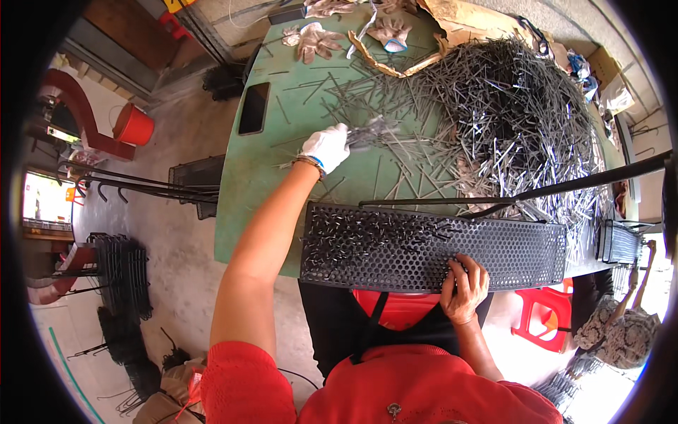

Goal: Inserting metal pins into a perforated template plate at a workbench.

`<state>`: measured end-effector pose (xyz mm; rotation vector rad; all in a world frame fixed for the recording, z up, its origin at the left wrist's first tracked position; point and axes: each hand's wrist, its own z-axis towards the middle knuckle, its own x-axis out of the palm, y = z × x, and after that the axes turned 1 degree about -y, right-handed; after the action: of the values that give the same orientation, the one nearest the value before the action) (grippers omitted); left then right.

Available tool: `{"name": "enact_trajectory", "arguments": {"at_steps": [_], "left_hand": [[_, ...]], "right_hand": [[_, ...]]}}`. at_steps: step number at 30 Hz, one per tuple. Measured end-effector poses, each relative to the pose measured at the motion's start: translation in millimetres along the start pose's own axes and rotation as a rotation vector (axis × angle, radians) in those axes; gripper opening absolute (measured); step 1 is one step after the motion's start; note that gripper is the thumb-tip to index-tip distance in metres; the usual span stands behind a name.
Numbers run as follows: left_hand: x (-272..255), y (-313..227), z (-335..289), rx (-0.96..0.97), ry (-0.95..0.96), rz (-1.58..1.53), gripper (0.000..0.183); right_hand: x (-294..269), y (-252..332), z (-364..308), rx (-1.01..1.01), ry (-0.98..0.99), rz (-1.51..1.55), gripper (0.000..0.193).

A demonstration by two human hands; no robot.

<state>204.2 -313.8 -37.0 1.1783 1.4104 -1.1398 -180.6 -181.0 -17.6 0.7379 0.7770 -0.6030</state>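
My left hand (326,147), in a white glove, is closed on a bunch of thin metal rods (371,133) above the green table; the rods are blurred. In front of me lies a black perforated metal panel (519,251), its round holes in rows. Many short rod ends (353,237) stick up from its left part. My bare right hand (466,286) is at the panel's near edge, fingers bent and fingertips together over the holes. What they pinch, if anything, is too small to make out.
A big heap of loose rods (522,113) covers the right of the green table (244,180). A phone (254,108) and work gloves (318,44) lie on its left and far side. A long black bar (586,185) reaches across from the right. Another person (621,328) is at the right.
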Motion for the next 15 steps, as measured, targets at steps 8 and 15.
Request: {"name": "enact_trajectory", "arguments": {"at_steps": [8,15], "left_hand": [[-29.0,11.6,-0.3,-0.25,-0.34,-1.131,0.043],[33.8,18.9,4.1,-0.142,-0.719,-1.335,0.016]], "right_hand": [[0.5,-0.4,1.1,-0.01,0.006,-0.017,0.024],[1.5,-1.0,-0.2,-0.026,0.004,-0.029,0.025]]}}
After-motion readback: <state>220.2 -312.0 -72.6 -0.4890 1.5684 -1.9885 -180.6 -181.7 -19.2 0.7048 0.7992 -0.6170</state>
